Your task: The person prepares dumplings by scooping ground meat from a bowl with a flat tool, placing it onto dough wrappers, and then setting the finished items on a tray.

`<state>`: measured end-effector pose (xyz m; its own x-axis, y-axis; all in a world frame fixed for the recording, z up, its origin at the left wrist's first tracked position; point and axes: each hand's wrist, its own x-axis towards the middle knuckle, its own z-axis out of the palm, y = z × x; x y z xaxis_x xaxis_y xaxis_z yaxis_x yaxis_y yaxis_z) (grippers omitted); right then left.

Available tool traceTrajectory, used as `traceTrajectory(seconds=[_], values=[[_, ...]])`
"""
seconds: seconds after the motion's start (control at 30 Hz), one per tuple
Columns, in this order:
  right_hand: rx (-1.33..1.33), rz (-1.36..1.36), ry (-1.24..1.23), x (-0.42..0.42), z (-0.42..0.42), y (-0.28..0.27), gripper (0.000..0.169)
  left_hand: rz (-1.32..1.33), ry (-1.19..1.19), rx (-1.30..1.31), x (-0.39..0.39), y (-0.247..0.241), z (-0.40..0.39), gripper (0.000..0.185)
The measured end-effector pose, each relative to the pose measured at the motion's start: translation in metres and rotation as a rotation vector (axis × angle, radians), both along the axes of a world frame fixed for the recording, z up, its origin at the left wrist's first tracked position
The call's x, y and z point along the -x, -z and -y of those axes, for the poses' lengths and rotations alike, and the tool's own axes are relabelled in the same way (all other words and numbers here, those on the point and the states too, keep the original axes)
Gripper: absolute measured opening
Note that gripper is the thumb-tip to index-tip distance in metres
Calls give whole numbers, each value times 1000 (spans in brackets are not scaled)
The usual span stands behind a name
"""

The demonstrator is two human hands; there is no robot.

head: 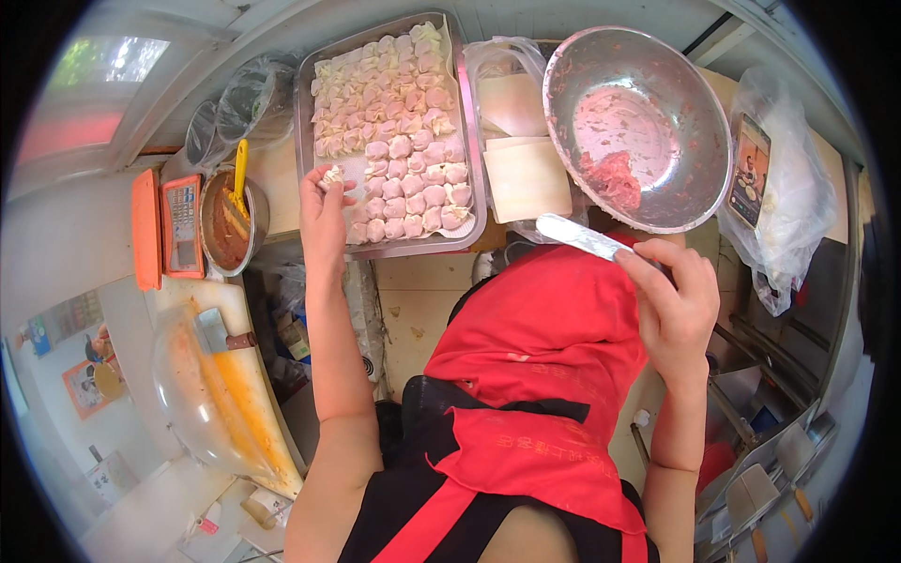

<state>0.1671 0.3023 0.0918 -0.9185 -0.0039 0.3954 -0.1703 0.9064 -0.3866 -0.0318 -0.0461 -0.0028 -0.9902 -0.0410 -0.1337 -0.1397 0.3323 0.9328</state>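
Over the left edge of a metal tray (476, 211), my left hand (327, 200) pinches a folded wonton (333, 176) between thumb and fingers. Rows of pinched wontons (398, 84) fill much of the tray, resting on a pale liner. My right hand (669, 295) grips a flat metal spatula (581, 236) with a smeared blade pointing left. Beyond the spatula lies a stack of square wonton wrappers (528, 179), partly on plastic. A large steel bowl (679, 119) leans there too, with a lump of pink minced meat (612, 181) low inside and smears on its wall.
Left of the tray are a steel bowl of reddish paste (229, 239) with a yellow-handled brush (241, 172) and an orange scale (183, 225). A cleaver (219, 332) lies on a cutting board (236, 310) nearer me. At right, a phone (750, 169) leans against a plastic bag (795, 211).
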Motion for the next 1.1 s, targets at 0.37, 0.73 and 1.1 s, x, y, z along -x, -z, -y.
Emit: traceTrajectory(seconds=[0.37,0.73,1.1], values=[[-101,-38,144,6,-30,0,30,-120,320,785,8,13,11,28],[-380,177,237,41,-52,34,15,-646,648,444,-39,-11,-132,15],[-254,316,212,44,-55,33,8,-649,752,555,-65,4,-186,11]])
